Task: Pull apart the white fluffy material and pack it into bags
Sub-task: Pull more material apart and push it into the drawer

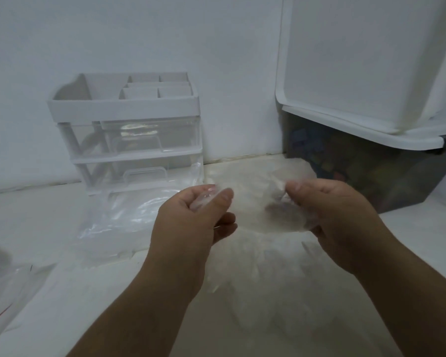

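Both my hands are raised over the white surface and hold one clear plastic bag (258,210) between them. My left hand (193,222) pinches the bag's left edge with thumb and fingers. My right hand (337,217) grips the right edge, fingers curled round crumpled plastic. Under and behind the bag lies white fluffy material (255,256), spread thin on the surface; it is blurred and hard to tell from the plastic. More clear bags (119,222) lie flat to the left of my hands.
A white and clear drawer organizer (125,132) stands against the back wall. A large clear storage bin (366,181) with a white lid (358,81) propped up sits at the right. Another bag with a red strip (0,305) lies at the left edge.
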